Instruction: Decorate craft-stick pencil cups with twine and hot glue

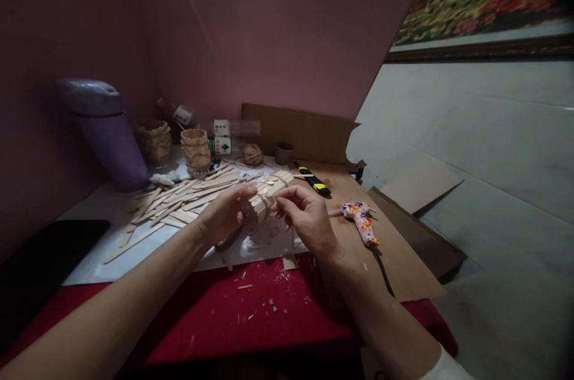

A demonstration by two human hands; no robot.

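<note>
Near the middle of the view, my left hand (225, 212) is wrapped round the left end of a small holder made of wooden sticks (263, 197), which lies tilted on its side above the table. Twine is wound round the holder. My right hand (305, 212) pinches at the twine on the holder's near right side, thumb and forefinger together. Behind and left of my hands, many loose wooden sticks (179, 203) are heaped on white paper (89, 257).
Behind stand two stick cups (196, 151) (156, 142), a purple bottle (107, 134), a twine ball (252, 154) and a small pot (283, 153). Rightward, a yellow-black cutter (317, 182) and a flowered glue gun (362, 223) lie on cardboard (403, 266). Wood scraps dot the red cloth (215, 320).
</note>
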